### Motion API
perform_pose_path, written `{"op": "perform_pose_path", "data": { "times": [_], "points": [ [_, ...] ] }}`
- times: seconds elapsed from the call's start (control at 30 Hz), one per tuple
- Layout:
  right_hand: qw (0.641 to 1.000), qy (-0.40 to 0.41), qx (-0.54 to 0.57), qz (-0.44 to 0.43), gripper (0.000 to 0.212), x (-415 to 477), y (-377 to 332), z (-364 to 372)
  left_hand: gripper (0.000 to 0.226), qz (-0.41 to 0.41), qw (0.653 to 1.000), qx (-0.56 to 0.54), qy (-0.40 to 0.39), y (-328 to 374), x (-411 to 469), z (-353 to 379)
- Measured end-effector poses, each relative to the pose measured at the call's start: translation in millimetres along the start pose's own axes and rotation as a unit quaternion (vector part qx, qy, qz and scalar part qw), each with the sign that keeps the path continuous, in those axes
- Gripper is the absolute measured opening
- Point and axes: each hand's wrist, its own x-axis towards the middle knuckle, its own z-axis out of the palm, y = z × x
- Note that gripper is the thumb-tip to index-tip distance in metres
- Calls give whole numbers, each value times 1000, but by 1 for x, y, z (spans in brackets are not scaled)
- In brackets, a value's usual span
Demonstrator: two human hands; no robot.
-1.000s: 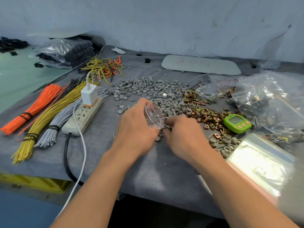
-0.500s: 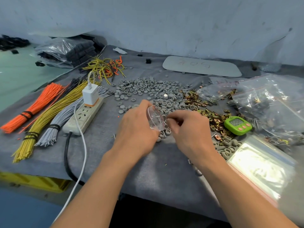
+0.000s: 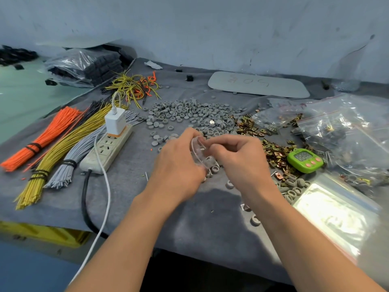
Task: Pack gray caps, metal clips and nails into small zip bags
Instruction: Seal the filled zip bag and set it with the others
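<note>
Plastic, clear and small, the zip bag (image 3: 199, 151) stands on edge in the left hand (image 3: 179, 163), whose fingers curl round its rim, with the mouth turned toward the right hand (image 3: 240, 159). That hand's thumb and forefinger are pinched together at the bag's mouth; whether they hold a part cannot be told. Both hands hover just above a gray felt cloth (image 3: 200, 224). Behind them lies a heap of gray caps (image 3: 189, 116). To their right are brassy clips (image 3: 273, 152), a green timer (image 3: 305, 160) and a few nails (image 3: 326, 154). Filled bags (image 3: 347, 131) pile at far right. A power strip (image 3: 107, 150) and bundled wires (image 3: 63, 148) lie left. A scuffed pale wall (image 3: 210, 28) backs the table. One second ago the right hand was down on the cloth among the caps; now it is up at the bag, which the left hand has kept.
</note>
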Motion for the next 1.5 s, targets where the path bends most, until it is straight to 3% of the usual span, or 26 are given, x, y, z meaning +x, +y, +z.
{"op": "perform_pose_path", "data": {
  "times": [0.1, 0.2, 0.33, 0.47, 0.7, 0.93, 1.1, 1.27, 1.4, 1.5],
  "points": [
    [997, 46, -55, 42, 24, 5, 5, -6, 40, -23, 999, -10, 44, -4, 3, -4],
    [976, -37, -213, 34, 21, -1, 8, -4, 41, -29, 997, -8, 73, -7, 5, -7],
    [918, -192, -345, -21, 36, -15, 7, 13, 42, -39, 997, -4, 73, -10, 5, -7],
    [892, -192, -408, -14, 44, -15, 6, 19, 42, -43, 997, 1, 67, -9, 5, -6],
    [907, -116, -406, -7, 31, -16, 7, 16, 47, -44, 997, 10, 57, -13, 5, -8],
    [907, -108, -405, 35, 30, -9, 8, 13, 49, -40, 998, 21, 51, -13, 4, -8],
    [944, -94, -310, 66, 17, -8, 8, 11, 52, -41, 997, 30, 57, -15, 5, -8],
    [990, 10, -141, 6, 17, -8, -4, 5, 54, -14, 997, 67, 42, -11, 3, -8],
    [998, -24, -45, -26, 29, -14, -13, 7, 53, 39, 998, 51, -22, -6, -1, -5],
    [995, -60, -77, -37, 24, -12, -9, 9, 38, 71, 996, 33, -33, -3, -3, -1]
  ]
}}
